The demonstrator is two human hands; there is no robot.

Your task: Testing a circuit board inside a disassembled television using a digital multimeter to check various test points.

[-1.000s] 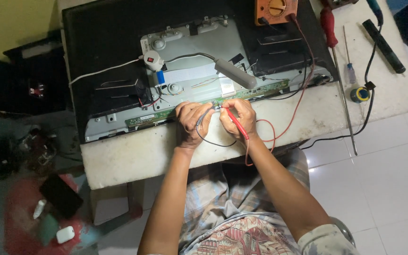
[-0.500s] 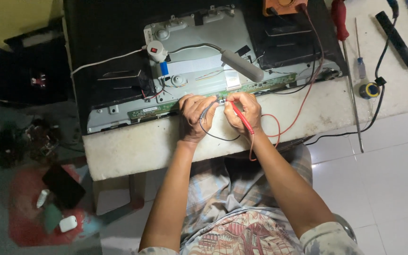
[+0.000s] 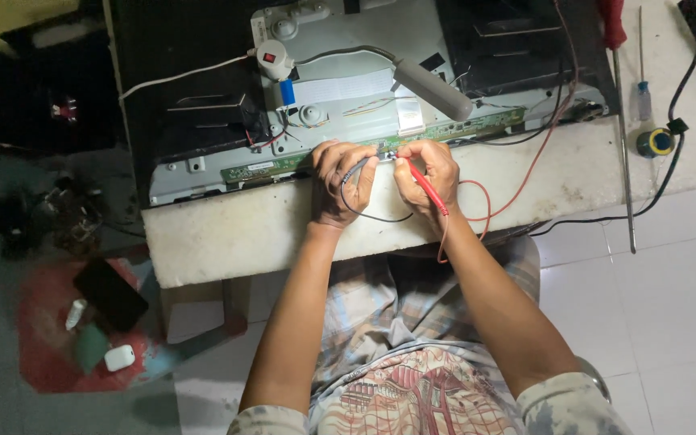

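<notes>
Red probe in my right hand, black probe in my left hand. Circuit strip is green, metal chassis pale grey w/ a grey cylinder on it. Red lead & black cable cross the off-white table. Screwdriver handle red. Tape roll yellow & black. My shorts are plaid, grey-beige; shirt has a red-brown print. Floor mat red.

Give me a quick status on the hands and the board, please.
Left hand holds black probe, right hand red probe. Both tips at green circuit strip. Nothing blocking.
</notes>
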